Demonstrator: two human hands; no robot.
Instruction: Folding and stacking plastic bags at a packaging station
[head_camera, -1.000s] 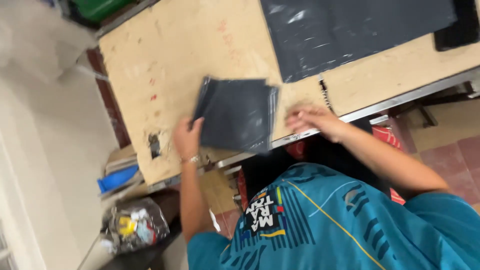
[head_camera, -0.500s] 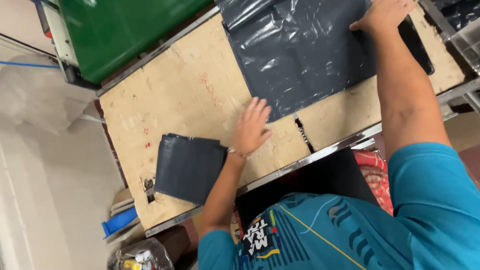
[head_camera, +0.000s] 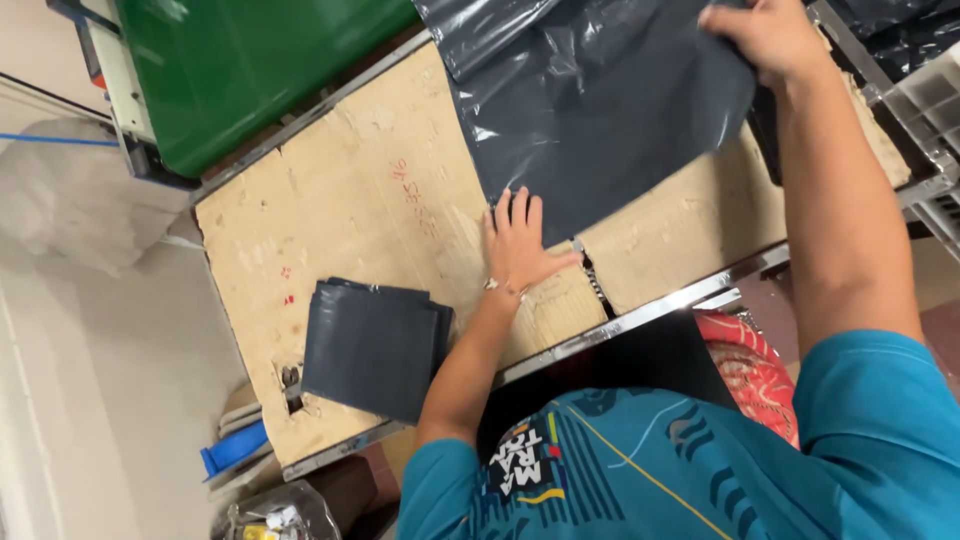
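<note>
Worktop (head_camera: 330, 220): cardboard-covered, tan, scuffed, with red marks; metal rail along the near edge.

Item 1, dark grey plastic bag (head_camera: 600, 100): large, glossy, creased; spread flat over the far right part of the worktop, near corner lying toward the middle of the near edge.

Item 2, stack of folded dark grey bags (head_camera: 375, 345): squared pile, at the near left corner of the worktop, well apart from item 1, overhanging slightly toward the near edge.

Left hand (head_camera: 520, 245): flat, palm down, fingers spread and open; fingertips touching the near corner of the dark grey plastic bag, heel resting on the cardboard. Gripping nothing. Thin band at the wrist.

Right hand (head_camera: 765, 35): at the far right edge of the worktop, fingers curled and pinched closed on the right edge of the dark grey plastic bag, that edge lifted off the cardboard.

Surroundings: green bin (head_camera: 260, 70) beyond the far left edge; white crate (head_camera: 930, 95) past the right edge; blue object (head_camera: 232, 450) and clear sack of rubbish (head_camera: 275, 515) on the floor below the left corner.
</note>
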